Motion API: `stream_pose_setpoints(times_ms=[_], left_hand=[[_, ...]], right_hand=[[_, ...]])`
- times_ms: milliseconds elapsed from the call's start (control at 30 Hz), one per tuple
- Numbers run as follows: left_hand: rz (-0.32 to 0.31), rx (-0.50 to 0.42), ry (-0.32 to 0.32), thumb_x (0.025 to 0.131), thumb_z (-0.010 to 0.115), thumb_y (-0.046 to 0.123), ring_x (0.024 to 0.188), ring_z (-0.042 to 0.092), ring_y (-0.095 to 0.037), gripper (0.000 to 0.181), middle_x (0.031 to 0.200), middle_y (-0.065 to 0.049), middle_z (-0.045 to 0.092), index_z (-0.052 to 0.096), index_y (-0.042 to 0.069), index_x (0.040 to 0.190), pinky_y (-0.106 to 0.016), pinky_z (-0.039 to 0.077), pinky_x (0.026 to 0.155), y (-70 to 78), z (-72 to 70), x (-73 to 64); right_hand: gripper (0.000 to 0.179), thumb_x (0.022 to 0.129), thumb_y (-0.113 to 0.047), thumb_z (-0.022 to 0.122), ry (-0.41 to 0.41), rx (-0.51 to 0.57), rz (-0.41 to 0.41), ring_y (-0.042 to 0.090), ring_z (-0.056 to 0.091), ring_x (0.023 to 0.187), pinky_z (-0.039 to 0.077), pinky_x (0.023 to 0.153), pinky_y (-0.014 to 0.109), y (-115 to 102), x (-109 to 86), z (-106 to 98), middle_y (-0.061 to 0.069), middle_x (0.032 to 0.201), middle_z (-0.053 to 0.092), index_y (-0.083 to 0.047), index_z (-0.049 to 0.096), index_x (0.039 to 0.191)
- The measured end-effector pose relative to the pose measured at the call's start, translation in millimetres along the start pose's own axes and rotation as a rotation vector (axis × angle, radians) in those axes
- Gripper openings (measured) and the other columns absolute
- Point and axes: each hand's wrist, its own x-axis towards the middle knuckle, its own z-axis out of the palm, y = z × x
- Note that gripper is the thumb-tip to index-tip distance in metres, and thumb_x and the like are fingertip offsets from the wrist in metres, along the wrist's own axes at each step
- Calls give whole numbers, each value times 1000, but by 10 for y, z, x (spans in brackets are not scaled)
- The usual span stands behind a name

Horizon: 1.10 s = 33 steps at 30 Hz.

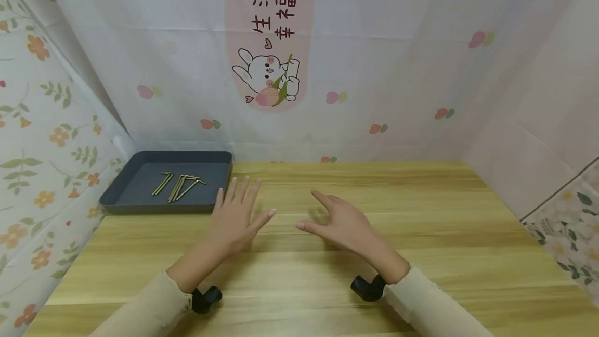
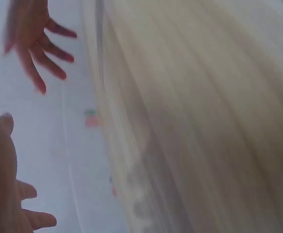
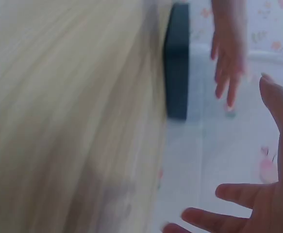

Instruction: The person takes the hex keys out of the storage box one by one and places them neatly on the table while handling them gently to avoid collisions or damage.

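Note:
My left hand hovers over the table with fingers spread, just right of the dark grey tray's near right corner. Nothing is in it. Across from it, my right hand is held above the middle of the table, thumb and forefinger apart, also holding nothing. Inside the tray lie several brass-coloured L-shaped hex keys, grouped near its middle. The right wrist view catches the tray's side and the left hand beyond it. In the left wrist view both hands appear with fingers extended.
The wooden table spreads in front of me. A white curtain with fruit prints hangs behind it, and a floral cloth covers the left side. A black wrist camera mount sits on the left wrist, another mount on the right.

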Motion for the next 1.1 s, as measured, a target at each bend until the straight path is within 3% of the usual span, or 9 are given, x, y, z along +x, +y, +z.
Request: stream_pose_setpoints(times_ms=[133,267,400,500,633,767,933,1100], left_hand=[[-47,2,81,102,48,55,154,16,-48,78,165,-24,25,26,9,161,-69,13,122,-225,-136,-80],[-119,-15,110,103,40,59,153,16,-50,78,165,-26,26,26,9,161,-70,13,121,-465,-262,-165],[-178,-42,166,104,36,60,150,19,-55,79,161,-30,29,28,4,159,-73,15,117,-741,-377,-231],[-263,-11,252,106,39,51,145,24,-58,74,155,-34,34,30,-4,155,-74,18,115,-974,-449,-274],[-431,15,339,107,42,34,142,24,-61,69,151,-41,31,24,-16,152,-74,18,114,-1264,-553,-332],[-530,-47,314,107,38,28,140,18,-65,73,153,-49,16,10,-24,151,-72,18,115,-1505,-620,-369],[-605,-227,218,106,34,31,144,2,-66,80,156,-49,-2,-7,-19,153,-73,12,116,-1719,-632,-368],[-679,-422,244,105,34,33,149,-15,-58,86,159,-42,-18,-23,-12,152,-72,7,119,-1784,-627,-395]], right_hand=[[90,84,-75,62,-43,92,-16,29,64,125,54,96,52,-205,106,44,8,146,59,-21,45,154],[83,89,-71,60,-98,127,-54,22,70,107,57,86,43,-350,226,115,10,135,66,-15,50,150],[86,91,-66,60,-170,193,-85,14,69,94,57,80,36,-465,330,220,11,135,65,-12,41,155],[89,92,-64,61,-206,272,-81,15,71,97,58,83,36,-551,407,306,11,139,62,-11,33,158],[82,95,-61,58,-238,383,-71,25,67,118,56,95,42,-672,500,407,11,143,59,-12,36,157],[76,98,-57,57,-264,491,-37,28,61,128,54,100,44,-776,567,487,10,149,55,-13,38,157],[69,99,-47,60,-225,659,29,28,63,126,58,94,40,-869,678,618,12,151,53,-12,41,155],[61,100,-38,63,-184,804,77,30,62,127,58,95,38,-1017,782,755,14,149,54,-8,48,151]])
